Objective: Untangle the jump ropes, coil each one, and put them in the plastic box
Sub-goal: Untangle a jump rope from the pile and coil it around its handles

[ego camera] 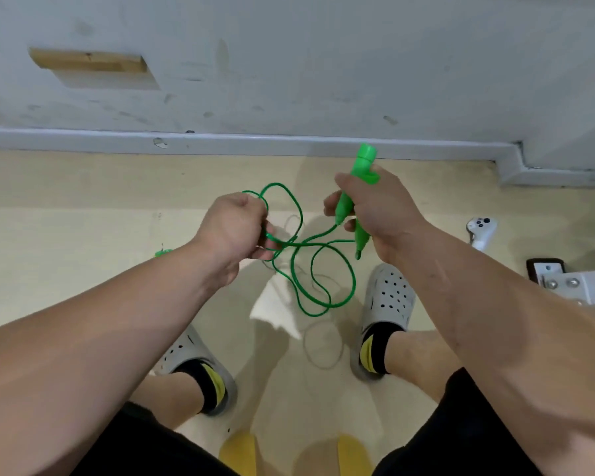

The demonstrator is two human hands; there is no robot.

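Green jump rope (318, 255) held in the air above the floor (83, 218), out from the skirting, over the gap between both feet. Right hand (375, 214) clamped round both green handles (361, 166), side by side: one pokes up past the knuckles, the other points down. Left hand (231, 231) closed on a bunch of cord loops beside a crossing. More loops hang slack below, apparently clear of the floor. No plastic box in view, no second rope either, only a small green scrap (163, 252) on the floor by the left wrist, too small to identify.

Judged stage: untangling, or the very start of coiling, for this one rope.

Risks from here:
- Drawing the hands apart with the crossing at the left hand unresolved is likely to cinch it into a knot rather than free it.
- Cord looks thin and springy. Any slackening of the left grip could let the bunch spring open, coil lost.
- Two handles in one fist — one could slide out, swing and re-tangle the loops.
- Lowest loops hang near the grey clogs (389, 297), so a toe could snag on any step.
- White sheet (272, 310) lies on the floor under the loops and could get caught up if the rope drops.
- White controller (482, 228) toward the right side of the floor is well apart, at risk only from a swinging handle.
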